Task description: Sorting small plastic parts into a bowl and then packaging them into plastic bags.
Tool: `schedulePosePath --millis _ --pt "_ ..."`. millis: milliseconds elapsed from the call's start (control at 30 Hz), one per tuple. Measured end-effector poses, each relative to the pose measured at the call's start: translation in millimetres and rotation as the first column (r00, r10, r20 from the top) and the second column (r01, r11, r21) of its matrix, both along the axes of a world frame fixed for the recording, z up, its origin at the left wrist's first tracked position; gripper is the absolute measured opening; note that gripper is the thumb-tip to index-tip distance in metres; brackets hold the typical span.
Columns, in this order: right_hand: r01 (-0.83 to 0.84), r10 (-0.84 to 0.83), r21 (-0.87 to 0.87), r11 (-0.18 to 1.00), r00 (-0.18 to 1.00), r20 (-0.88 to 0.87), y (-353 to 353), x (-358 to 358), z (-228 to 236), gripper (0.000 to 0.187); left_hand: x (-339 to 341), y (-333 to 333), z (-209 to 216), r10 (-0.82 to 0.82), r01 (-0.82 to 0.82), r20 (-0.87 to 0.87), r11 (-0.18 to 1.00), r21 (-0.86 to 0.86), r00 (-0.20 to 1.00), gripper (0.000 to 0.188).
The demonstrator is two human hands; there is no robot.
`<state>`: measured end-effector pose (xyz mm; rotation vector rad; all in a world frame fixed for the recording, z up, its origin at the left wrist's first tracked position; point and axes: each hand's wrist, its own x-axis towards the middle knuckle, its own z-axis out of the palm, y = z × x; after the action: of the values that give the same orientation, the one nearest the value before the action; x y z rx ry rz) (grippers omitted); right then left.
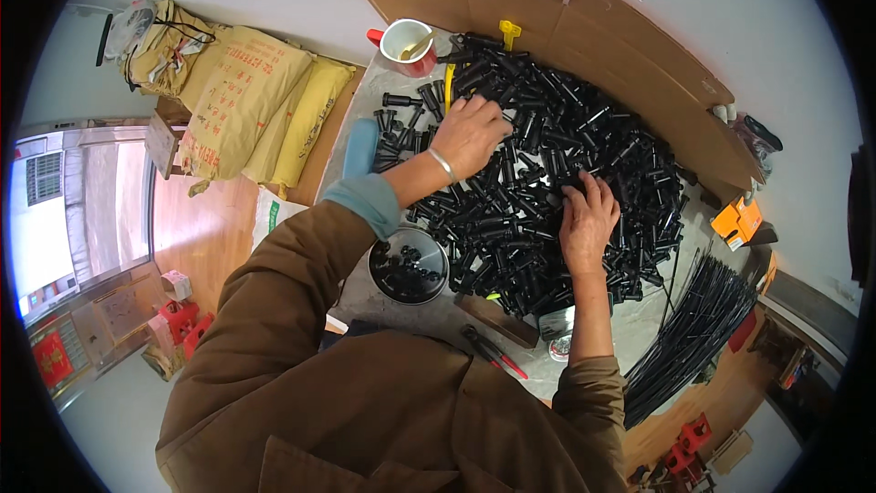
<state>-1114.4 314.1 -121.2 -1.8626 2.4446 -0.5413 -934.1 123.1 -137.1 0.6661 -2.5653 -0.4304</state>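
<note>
A large heap of short black plastic tubular parts (538,246) covers much of the table, many with a wider collar at one end. My left hand (470,139), with a bracelet at its wrist, rests over the heap's upper left with its fingers bent down among the parts. Whatever lies under those fingers is hidden. On the heap's right side my right hand (589,224) touches the parts, fingers apart and slightly curved. A round metal bowl (372,265) holding small black pieces stands below my left forearm.
Cardboard sheets (639,64) wall the table's far side. A red-and-white mug (398,36) stands at the far left corner. Red-handled pliers (488,347) lie near my body. Thin black rods (684,338) lie bundled at the right. Yellow sacks (246,100) are piled left.
</note>
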Motion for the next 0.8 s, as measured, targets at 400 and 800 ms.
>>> schedulePosePath --millis 400,800 --pt "0.060 -0.066 0.037 0.998 0.982 0.177 22 9 12 0.014 -9 77 11 -0.219 0.240 -0.125 0.953 0.187 0.968 0.012" --pt "0.137 -0.142 0.039 0.990 0.968 0.208 -7 1 -6 0.011 -5 50 0 -0.118 0.111 0.121 0.992 0.063 0.986 0.003"
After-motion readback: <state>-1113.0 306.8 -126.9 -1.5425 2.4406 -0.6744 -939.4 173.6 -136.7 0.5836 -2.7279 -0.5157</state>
